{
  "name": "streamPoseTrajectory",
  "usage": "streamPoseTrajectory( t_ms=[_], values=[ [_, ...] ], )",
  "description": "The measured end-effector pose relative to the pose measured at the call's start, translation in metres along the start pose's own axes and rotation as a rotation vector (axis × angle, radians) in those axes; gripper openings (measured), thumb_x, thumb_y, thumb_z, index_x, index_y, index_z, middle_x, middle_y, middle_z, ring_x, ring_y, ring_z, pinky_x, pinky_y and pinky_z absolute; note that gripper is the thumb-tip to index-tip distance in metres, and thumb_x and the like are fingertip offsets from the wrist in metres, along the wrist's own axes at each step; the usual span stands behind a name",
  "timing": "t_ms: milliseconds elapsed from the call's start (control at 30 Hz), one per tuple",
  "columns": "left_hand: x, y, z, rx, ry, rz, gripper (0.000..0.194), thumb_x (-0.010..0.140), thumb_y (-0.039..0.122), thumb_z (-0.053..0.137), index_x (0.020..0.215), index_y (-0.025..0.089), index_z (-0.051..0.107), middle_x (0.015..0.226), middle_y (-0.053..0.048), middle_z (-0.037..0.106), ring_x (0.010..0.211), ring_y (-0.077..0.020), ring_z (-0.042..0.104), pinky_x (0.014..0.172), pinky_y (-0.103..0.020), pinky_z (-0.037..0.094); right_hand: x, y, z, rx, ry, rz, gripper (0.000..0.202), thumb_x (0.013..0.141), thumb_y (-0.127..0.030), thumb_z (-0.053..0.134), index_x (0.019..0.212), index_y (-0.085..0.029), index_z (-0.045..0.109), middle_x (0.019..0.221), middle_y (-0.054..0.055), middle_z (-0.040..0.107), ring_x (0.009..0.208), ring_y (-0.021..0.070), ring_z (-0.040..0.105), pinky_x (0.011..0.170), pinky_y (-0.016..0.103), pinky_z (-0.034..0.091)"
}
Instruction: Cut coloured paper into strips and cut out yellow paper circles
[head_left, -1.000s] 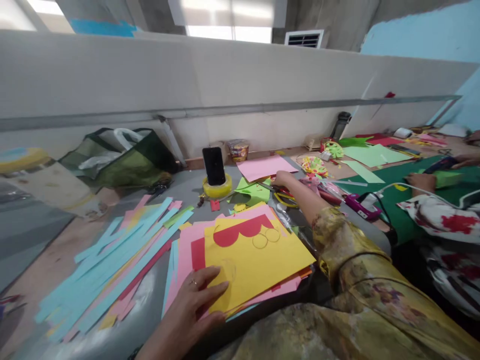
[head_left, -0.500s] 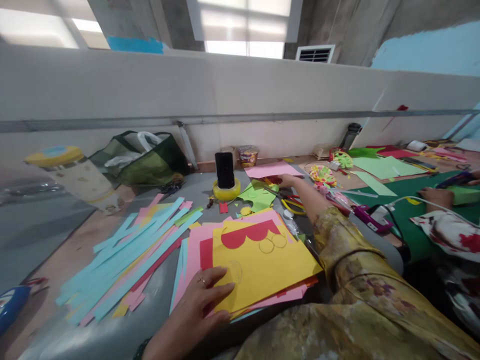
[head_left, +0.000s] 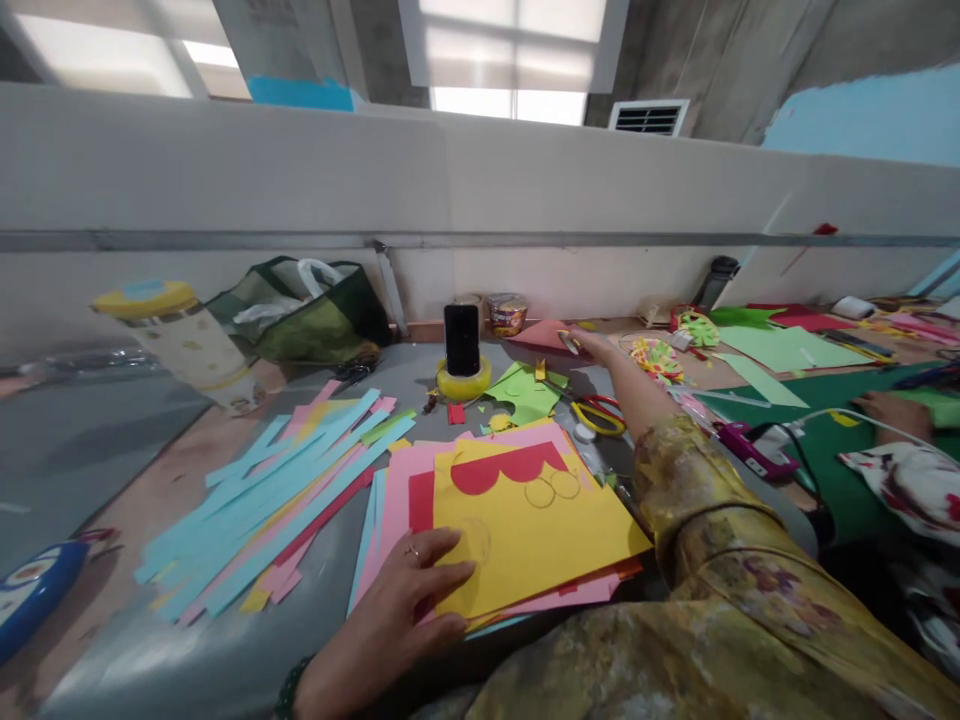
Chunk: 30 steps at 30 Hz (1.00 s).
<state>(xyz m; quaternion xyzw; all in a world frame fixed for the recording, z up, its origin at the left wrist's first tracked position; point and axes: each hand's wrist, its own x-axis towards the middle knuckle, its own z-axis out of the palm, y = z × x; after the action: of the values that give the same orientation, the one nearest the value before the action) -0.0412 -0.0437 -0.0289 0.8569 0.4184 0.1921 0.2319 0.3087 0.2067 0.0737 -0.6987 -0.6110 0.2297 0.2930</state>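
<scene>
My left hand (head_left: 409,600) lies at the left edge of a yellow paper sheet (head_left: 517,550), fingers stretched and a little apart. That sheet tops a stack of coloured papers and bears drawn circles; a red scalloped paper strip (head_left: 510,466) lies across it. My right hand (head_left: 592,346) is stretched far forward at a pink paper sheet (head_left: 538,335), which looks raised and shaded. Its fingers are closed around a small shiny thing that I cannot make out. Below that hand are a cut green paper (head_left: 529,392) and scissors with yellow and red handles (head_left: 600,414).
Coloured paper strips (head_left: 262,510) lie on the left, near a tumbler (head_left: 180,345) and a green bag (head_left: 315,315). A phone (head_left: 461,340) stands in a yellow tape roll (head_left: 463,382). A purple power strip (head_left: 754,450) and another person's hand (head_left: 892,415) are on the right.
My right hand has moved slightly up and away, and the pink sheet now looks raised and darker. My left hand stays on the papers. The view has shifted slightly left.
</scene>
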Motion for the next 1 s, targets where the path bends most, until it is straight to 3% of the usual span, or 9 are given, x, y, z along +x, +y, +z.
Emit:
streamPoseTrajectory(
  t_ms=[133, 267, 333, 467, 533, 600, 800, 900, 1000],
  values=[
    [0.002, 0.011, -0.004, 0.076, -0.019, 0.016, 0.036, 0.085, 0.029, 0.071, 0.121, 0.031, 0.074, 0.134, -0.010, 0.066, 0.121, -0.0279, 0.063, 0.101, -0.041, 0.054, -0.010, -0.015, -0.011, -0.022, -0.181, 0.069, 0.029, 0.098, -0.036, 0.060, 0.118, -0.015, 0.064, 0.114, 0.008, 0.066, 0.095, 0.0190, 0.066, 0.083, 0.037, 0.057],
    [0.009, 0.023, -0.007, 0.209, -0.086, 0.055, 0.034, 0.088, 0.031, 0.069, 0.122, 0.027, 0.072, 0.135, -0.013, 0.065, 0.121, -0.0294, 0.062, 0.103, -0.046, 0.051, -0.036, -0.032, -0.016, -0.031, -0.277, -0.040, 0.018, 0.090, -0.028, 0.066, 0.101, -0.015, 0.071, 0.096, 0.005, 0.069, 0.086, 0.0153, 0.061, 0.076, 0.025, 0.050],
    [0.012, 0.026, -0.006, 0.253, -0.106, 0.072, 0.035, 0.091, 0.032, 0.067, 0.125, 0.025, 0.070, 0.136, -0.013, 0.063, 0.123, -0.0299, 0.060, 0.104, -0.047, 0.050, -0.069, -0.040, -0.015, -0.029, -0.275, -0.138, 0.034, 0.079, -0.030, 0.075, 0.111, -0.020, 0.069, 0.100, 0.004, 0.069, 0.090, 0.0180, 0.061, 0.077, 0.027, 0.049],
    [0.014, 0.028, -0.001, 0.269, -0.106, 0.074, 0.030, 0.095, 0.033, 0.062, 0.122, 0.024, 0.069, 0.135, -0.013, 0.063, 0.122, -0.0284, 0.060, 0.104, -0.047, 0.049, -0.163, -0.040, 0.009, -0.161, -0.416, -0.579, 0.053, 0.074, -0.036, 0.074, 0.124, -0.018, 0.064, 0.102, 0.009, 0.068, 0.091, 0.0243, 0.063, 0.081, 0.037, 0.054],
    [0.010, 0.028, 0.002, 0.264, -0.084, 0.087, 0.028, 0.096, 0.033, 0.061, 0.121, 0.023, 0.069, 0.135, -0.014, 0.062, 0.121, -0.0285, 0.060, 0.104, -0.047, 0.049, -0.203, -0.030, 0.028, -0.231, -0.422, -0.679, 0.058, 0.071, -0.033, 0.075, 0.126, -0.018, 0.062, 0.108, 0.012, 0.066, 0.101, 0.0283, 0.063, 0.087, 0.043, 0.055],
    [0.005, 0.027, 0.004, 0.254, -0.027, 0.087, 0.029, 0.096, 0.033, 0.060, 0.121, 0.021, 0.069, 0.134, -0.015, 0.062, 0.120, -0.0294, 0.060, 0.101, -0.046, 0.051, -0.227, -0.014, 0.044, -0.234, -0.395, -0.682, 0.059, 0.073, -0.033, 0.073, 0.129, -0.019, 0.060, 0.109, 0.012, 0.066, 0.102, 0.0295, 0.064, 0.088, 0.046, 0.056],
    [-0.017, 0.023, 0.006, 0.173, 0.147, 0.069, 0.025, 0.099, 0.034, 0.054, 0.108, 0.019, 0.072, 0.109, -0.012, 0.069, 0.100, -0.0230, 0.066, 0.084, -0.035, 0.058, -0.234, 0.025, 0.068, -0.120, -0.190, -0.466, 0.054, 0.077, -0.035, 0.070, 0.128, -0.023, 0.058, 0.114, 0.010, 0.064, 0.107, 0.0295, 0.064, 0.093, 0.046, 0.055],
    [-0.020, 0.023, 0.006, 0.146, 0.187, 0.080, 0.026, 0.100, 0.036, 0.053, 0.103, 0.019, 0.072, 0.109, -0.012, 0.070, 0.100, -0.0224, 0.067, 0.085, -0.034, 0.058, -0.236, 0.028, 0.071, -0.089, -0.079, -0.409, 0.052, 0.076, -0.035, 0.071, 0.125, -0.024, 0.058, 0.115, 0.010, 0.064, 0.106, 0.0293, 0.064, 0.092, 0.046, 0.055],
    [-0.019, 0.022, 0.007, 0.132, 0.200, 0.106, 0.025, 0.101, 0.033, 0.052, 0.100, 0.018, 0.073, 0.105, -0.011, 0.073, 0.099, -0.0224, 0.068, 0.086, -0.036, 0.057, -0.243, 0.021, 0.068, -0.075, -0.112, -0.479, 0.048, 0.076, -0.031, 0.070, 0.122, -0.024, 0.059, 0.113, 0.010, 0.065, 0.107, 0.0291, 0.064, 0.092, 0.046, 0.055]
  ],
)
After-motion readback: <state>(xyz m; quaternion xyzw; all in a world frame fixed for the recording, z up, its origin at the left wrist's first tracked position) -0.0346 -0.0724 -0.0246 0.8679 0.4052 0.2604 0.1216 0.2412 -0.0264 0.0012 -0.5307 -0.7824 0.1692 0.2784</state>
